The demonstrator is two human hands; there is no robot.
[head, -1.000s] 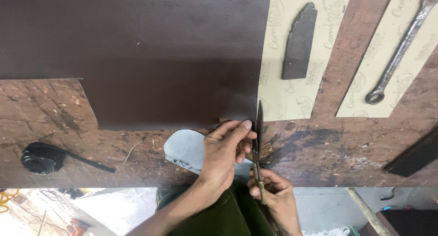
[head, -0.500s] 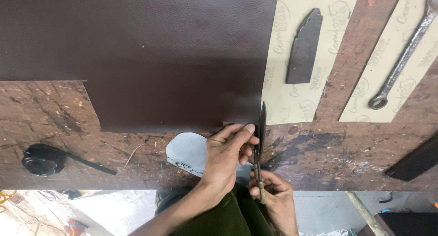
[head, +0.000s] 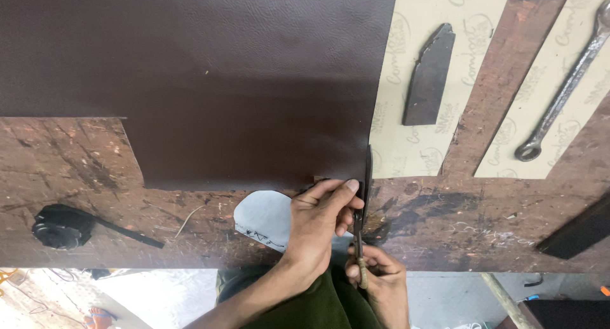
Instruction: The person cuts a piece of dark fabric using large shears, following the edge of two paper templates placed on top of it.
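Leather sheet (head: 210,81), dark brown, lay flat over the upper-left of the desk (head: 76,157), its near edge at approx. centre frame. Cutting blade (head: 366,176), thin and dark, stood along the sheet's right edge at the near corner, pointing to 12 o'clock. Right hand (head: 378,281) was closed round the blade's wrapped handle at the desk's near edge. Left hand (head: 321,224) was pressed down w/ fingers together on a pale grey pattern piece (head: 264,218), fingertips touching the blade's left side, just below the sheet's corner.

Progress, as judged: a stepped notch already showed at the sheet's lower-left, so some cutting appeared done. Blade sat at the very start of the right edge; no cut line visible there. Most of the sheet remained whole.

Printed matter and other items:
- 2 cream card strips: 1 (head: 406,122) at 1 o'clock from the blade, touching the sheet's right edge; the other (head: 546,122) at 2 o'clock, slanted. Both carried faint repeated looped print, pale on cream.
- Dark slab (head: 429,75), tapered, lay on the nearer strip.
- Steel spanner (head: 562,87) lay slanted on the further strip, ring end toward the worker.
- Black tape reel (head: 60,226) w/ loose tail at 9 o'clock, well apart.
- Dark bar (head: 578,230) at 3 o'clock, partly out of frame.
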